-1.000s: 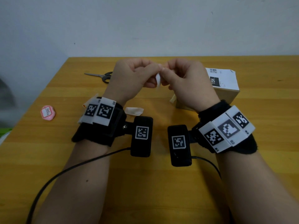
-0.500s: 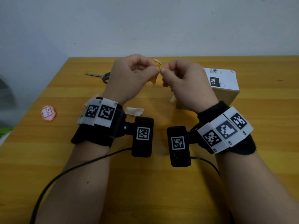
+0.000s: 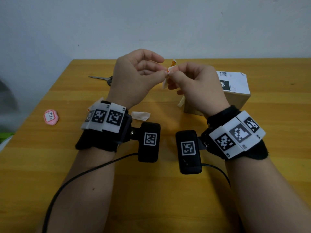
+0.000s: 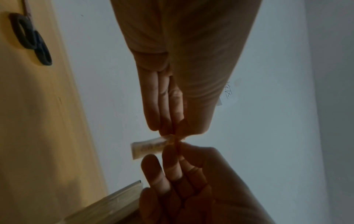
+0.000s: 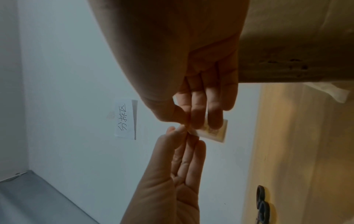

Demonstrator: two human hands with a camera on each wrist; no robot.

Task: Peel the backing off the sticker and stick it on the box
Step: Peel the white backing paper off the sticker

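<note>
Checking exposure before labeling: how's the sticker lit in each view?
Head view: evenly lit, sticker small but readable between left hand and right hand. Left wrist: backlit, fingers silhouetted, print blurred. Right wrist: dim, sticker soft.

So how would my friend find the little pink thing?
Look at the wooden table, along its left edge, left of the left hand. The pink sticker lies there alone, rounded and glossy with a white label; the paper scrap nearby is plain white.

Left hand (image 3: 134, 78) and right hand (image 3: 198, 86) raised, fingertips meeting; both pinching.
</note>
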